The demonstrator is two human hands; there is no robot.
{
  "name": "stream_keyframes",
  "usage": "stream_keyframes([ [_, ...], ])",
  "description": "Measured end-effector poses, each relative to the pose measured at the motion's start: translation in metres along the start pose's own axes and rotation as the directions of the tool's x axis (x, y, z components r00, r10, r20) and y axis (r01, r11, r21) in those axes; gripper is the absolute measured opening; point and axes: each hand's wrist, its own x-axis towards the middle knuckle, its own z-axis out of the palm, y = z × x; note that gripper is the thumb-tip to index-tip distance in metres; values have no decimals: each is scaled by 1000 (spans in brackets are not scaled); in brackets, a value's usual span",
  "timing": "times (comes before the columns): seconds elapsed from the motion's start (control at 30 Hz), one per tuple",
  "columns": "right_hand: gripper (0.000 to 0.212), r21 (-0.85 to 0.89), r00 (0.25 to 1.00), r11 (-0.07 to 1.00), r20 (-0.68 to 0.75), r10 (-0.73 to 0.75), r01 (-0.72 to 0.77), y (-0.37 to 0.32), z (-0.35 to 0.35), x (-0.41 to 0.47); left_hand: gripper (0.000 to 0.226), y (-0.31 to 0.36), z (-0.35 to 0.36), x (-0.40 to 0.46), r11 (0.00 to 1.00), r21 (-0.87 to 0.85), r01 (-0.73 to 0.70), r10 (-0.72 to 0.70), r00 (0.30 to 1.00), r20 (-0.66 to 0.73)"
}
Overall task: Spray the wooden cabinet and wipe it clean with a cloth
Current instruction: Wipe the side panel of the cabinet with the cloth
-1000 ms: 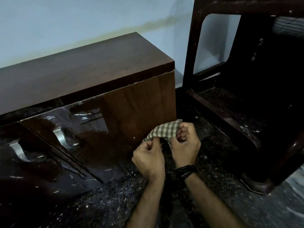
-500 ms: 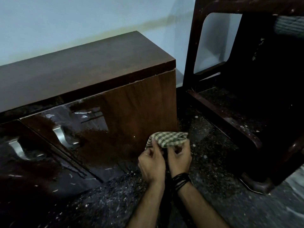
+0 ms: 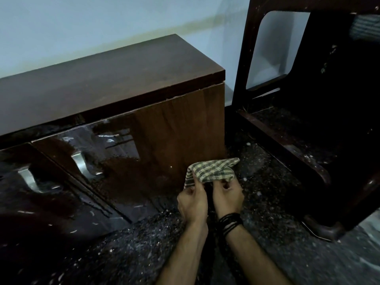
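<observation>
Your left hand (image 3: 192, 202) and right hand (image 3: 227, 197) are both pinching the checked cloth (image 3: 211, 170), bunching it just above the speckled floor (image 3: 144, 243) near the cabinet's lower right corner. Beyond it, the wooden cabinet (image 3: 115, 87) is showing wet streaks around its metal handles (image 3: 81, 163). A dark chair (image 3: 308, 120) is standing at right.

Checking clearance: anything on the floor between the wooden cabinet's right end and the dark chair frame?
Head view: only bare speckled dark floor between the brown wooden cabinet and the dark brown chair frame; the checked cloth is held nearer the camera.
</observation>
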Motion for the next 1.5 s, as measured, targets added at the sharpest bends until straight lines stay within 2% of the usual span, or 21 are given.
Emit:
stream_keyframes([
  [0.07,23,89,999,996,33,-29,26,3,0,-1,52,-5,-2,0,999,-46,27,-24,997,73],
  [0.13,22,290,988,957,156,-23,-24,15,-1,2,44,-6,-5,-2,980,-182,79,-47,984,174],
  [0.2,19,532,954,824,299,33,-195,20,-7,3,48,-2,-11,-6,952,-280,121,-47,966,255],
  [0.27,24,650,915,680,395,79,-339,19,-18,4,57,2,-17,-10,930,-342,132,-23,952,306],
  [0.3,37,642,900,673,428,81,-366,17,-23,6,60,4,-19,-11,932,-343,119,-5,948,317],
  [0.37,67,543,878,762,473,69,-352,11,-30,9,55,6,-20,-15,961,-273,53,39,946,321],
  [0.43,60,408,873,860,481,82,-305,6,-30,10,33,6,-19,-18,971,-236,39,33,955,294],
  [0.5,54,281,909,917,383,164,-284,6,-26,9,11,4,-18,-19,962,-267,65,10,963,268],
  [0.57,70,183,965,958,183,186,-219,14,-27,9,11,-3,-18,-17,964,-264,32,39,965,259],
  [0.63,76,-81,998,995,-14,-56,55,18,-35,13,18,-10,-20,-13,967,-251,-38,112,951,287],
  [0.7,61,-218,959,934,52,-277,282,21,-45,20,23,-12,-23,-11,964,-245,-100,174,936,305],
  [0.73,49,-162,956,949,160,-246,271,22,-46,23,25,-12,-25,-10,961,-246,-125,200,930,308],
  [0.83,32,-41,888,999,458,30,-13,23,-44,21,30,-10,-30,-9,951,-226,-213,278,906,318],
  [0.93,22,291,855,927,516,56,-236,20,-42,10,30,-12,-33,-5,938,-126,-323,345,908,237],
  [1.0,18,425,895,891,444,-52,-159,15,-41,6,34,-13,-32,-3,934,-125,-335,353,920,172],
  [1.07,20,435,917,897,384,-106,-78,15,-39,9,41,-12,-32,-4,939,-152,-308,331,929,167],
  [1.17,36,251,900,968,422,-112,3,16,-39,15,36,-12,-36,-5,940,-212,-268,316,919,235],
  [1.23,41,135,885,991,458,-80,20,17,-42,16,25,-12,-36,-5,930,-196,-312,358,892,277],
  [1.33,32,81,862,992,491,-124,97,20,-43,13,21,-7,-36,-1,908,-116,-403,419,855,305],
  [1.4,23,19,873,972,436,-218,234,19,-39,12,18,-8,-35,2,863,-16,-505,494,836,239],
  [1.5,13,-143,906,906,220,-362,397,17,-30,11,20,-13,-36,-4,802,243,-546,568,823,-25],
])
